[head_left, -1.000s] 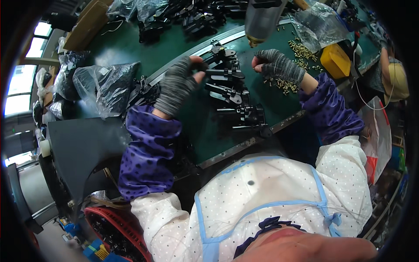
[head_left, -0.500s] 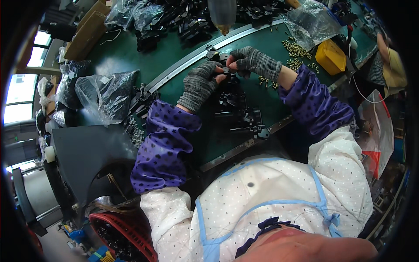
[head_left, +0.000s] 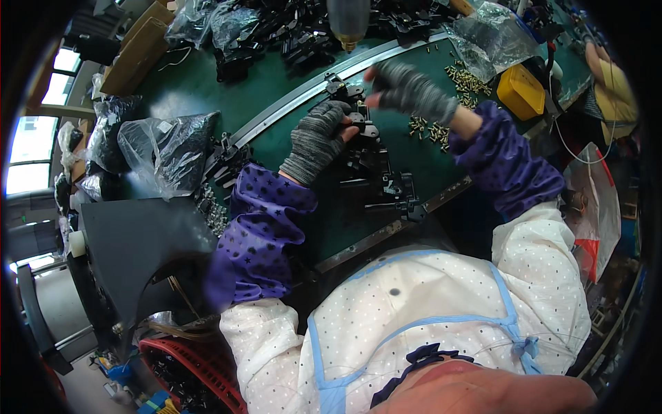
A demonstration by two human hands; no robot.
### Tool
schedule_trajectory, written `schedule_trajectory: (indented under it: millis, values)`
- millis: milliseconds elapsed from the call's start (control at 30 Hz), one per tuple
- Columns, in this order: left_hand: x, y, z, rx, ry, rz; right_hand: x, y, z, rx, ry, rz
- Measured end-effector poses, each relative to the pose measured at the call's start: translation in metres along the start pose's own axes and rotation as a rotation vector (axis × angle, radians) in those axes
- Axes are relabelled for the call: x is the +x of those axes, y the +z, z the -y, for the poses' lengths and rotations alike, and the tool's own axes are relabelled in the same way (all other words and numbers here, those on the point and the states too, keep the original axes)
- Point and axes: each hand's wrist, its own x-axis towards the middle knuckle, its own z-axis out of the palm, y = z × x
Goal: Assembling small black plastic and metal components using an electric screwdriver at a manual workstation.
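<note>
My left hand (head_left: pixel 318 141), in a grey fingerless glove, is closed with its fingertips on a small black metal part (head_left: pixel 367 127) over the green bench. My right hand (head_left: pixel 412 91), gloved alike and a little blurred, is raised just right of that part; thumb and forefinger stand apart with nothing visible between them. Another black part (head_left: pixel 338 84) lies beyond my left fingers, by the metal rail. Nearer to me, a row of similar black metal assemblies (head_left: pixel 398 193) runs toward the bench edge. Left fingers partly hide the held part.
A silver rail (head_left: pixel 276 116) curves across the green bench. Brass screws (head_left: pixel 469 81) lie scattered beside a yellow container (head_left: pixel 522 91). Black parts (head_left: pixel 303 41) heap at the back beneath a hanging tool (head_left: pixel 348 24). Plastic bags (head_left: pixel 169 152) lie left; a red basket (head_left: pixel 196 369) stands lower left.
My right hand has drawn back to the right from the small black part, its fingers parting. My left hand stays nearly in place on the part, which is now more visible.
</note>
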Motion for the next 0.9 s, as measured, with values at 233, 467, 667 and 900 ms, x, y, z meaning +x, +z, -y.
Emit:
schedule_trajectory:
  millis: [233,467,667,900]
  values:
    - [0.005,0.012,-0.001,-0.026,-0.173,-0.002,0.035,-0.053,0.025,0.345,-0.514,-0.412]
    - [-0.001,0.023,0.001,-0.044,-0.224,-0.190,-0.012,-0.036,-0.052,-0.833,-0.153,-0.176]
    - [-0.002,0.022,-0.006,0.023,-0.240,-0.169,-0.051,-0.022,-0.094,-0.781,0.124,0.028]
    - [-0.005,0.019,-0.010,0.000,-0.233,-0.167,-0.019,0.000,-0.032,-0.249,-0.149,0.032]
